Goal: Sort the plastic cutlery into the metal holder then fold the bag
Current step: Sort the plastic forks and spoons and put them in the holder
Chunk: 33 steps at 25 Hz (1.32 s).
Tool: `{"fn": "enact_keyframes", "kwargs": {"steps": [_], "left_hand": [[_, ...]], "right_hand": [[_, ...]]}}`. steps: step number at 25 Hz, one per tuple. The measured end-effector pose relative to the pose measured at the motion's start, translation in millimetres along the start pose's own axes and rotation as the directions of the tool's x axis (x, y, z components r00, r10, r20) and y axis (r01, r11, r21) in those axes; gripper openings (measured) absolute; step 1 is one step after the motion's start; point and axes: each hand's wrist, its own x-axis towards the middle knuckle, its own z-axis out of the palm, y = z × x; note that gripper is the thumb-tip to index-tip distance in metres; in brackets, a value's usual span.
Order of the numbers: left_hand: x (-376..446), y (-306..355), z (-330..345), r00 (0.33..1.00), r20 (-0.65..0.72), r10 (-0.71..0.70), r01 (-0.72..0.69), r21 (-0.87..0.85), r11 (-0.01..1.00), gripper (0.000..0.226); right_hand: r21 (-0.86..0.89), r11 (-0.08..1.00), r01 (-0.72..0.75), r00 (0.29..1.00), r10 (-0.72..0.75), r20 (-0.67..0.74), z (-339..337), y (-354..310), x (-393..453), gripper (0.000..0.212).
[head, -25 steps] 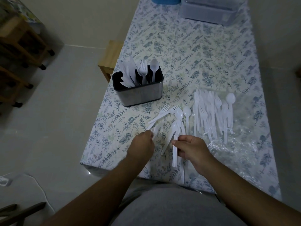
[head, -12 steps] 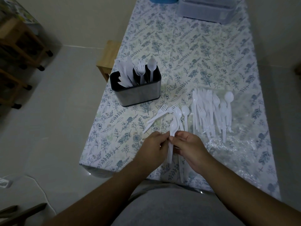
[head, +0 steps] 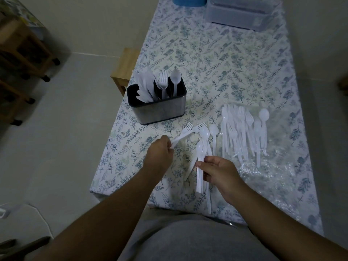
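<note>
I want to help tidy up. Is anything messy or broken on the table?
Nothing looks broken or spilled. The holder stands upright with knives, forks and a spoon inside. The rest is just unsorted: a heap of cutlery lies on the crinkled bag, and two forks lie crossed beside the holder.

Dim light; pale floor [head: 62, 147]; wooden stool [head: 126, 66] beside floral-clothed table [head: 226, 59]; wooden cart [head: 22, 59] at left.

No readable text, label or number anywhere — the pictures are too dim and blurred
</note>
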Motion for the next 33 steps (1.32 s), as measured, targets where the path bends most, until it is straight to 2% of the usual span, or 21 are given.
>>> {"fn": "enact_keyframes", "kwargs": {"steps": [3, 6, 9, 11, 14, 19, 25, 27, 31, 33], "left_hand": [[-10, 5, -5, 0.996, 0.040, -0.082, 0.088, -0.151, 0.985, 0.012], [-43, 8, 1, 0.968, 0.181, -0.177, 0.233, -0.363, 0.902, 0.025], [-68, 15, 12, 0.978, 0.184, -0.093, 0.164, -0.421, 0.892, 0.034], [-69, 23, 15, 0.990, 0.139, 0.026, 0.032, -0.399, 0.916, 0.034], [-70, 34, 15, 0.970, 0.137, 0.201, -0.140, -0.360, 0.922, 0.032], [-84, 33, 24, 0.967, 0.194, 0.164, -0.071, -0.411, 0.909, 0.035], [-70, 33, 15, 0.944, 0.308, 0.116, 0.038, -0.451, 0.892, 0.013], [-57, 38, 12, 0.962, 0.260, 0.080, 0.030, -0.396, 0.918, 0.008], [2, 58, 15, 0.999, 0.018, 0.041, -0.036, -0.251, 0.967, 0.009], [31, 65, 23, 0.998, 0.014, 0.059, -0.056, -0.166, 0.985, 0.014]], "right_hand": [[0.015, 1.000, -0.019, 1.000, 0.020, -0.019, -1, -2, 4, 0.026], [0.013, 1.000, -0.026, 0.999, 0.027, -0.024, -2, -2, 6, 0.036], [-0.032, 0.999, -0.026, 1.000, 0.026, -0.005, -2, -2, 6, 0.022], [-0.048, 0.999, -0.020, 1.000, 0.021, 0.006, -1, -2, 5, 0.019], [-0.016, 1.000, -0.025, 1.000, 0.025, 0.006, -2, -1, 6, 0.018], [-0.001, 0.996, -0.086, 0.996, 0.086, 0.000, -11, 4, 8, 0.027], [0.022, 0.996, -0.090, 0.994, 0.089, 0.059, -20, 6, 6, 0.039], [-0.012, 0.997, -0.077, 0.996, 0.078, 0.037, -22, 6, 6, 0.037], [0.017, 0.998, -0.067, 0.998, 0.067, -0.001, -24, 4, 4, 0.023], [0.047, 0.997, -0.062, 0.998, 0.063, -0.026, -27, 0, 3, 0.022]]}}
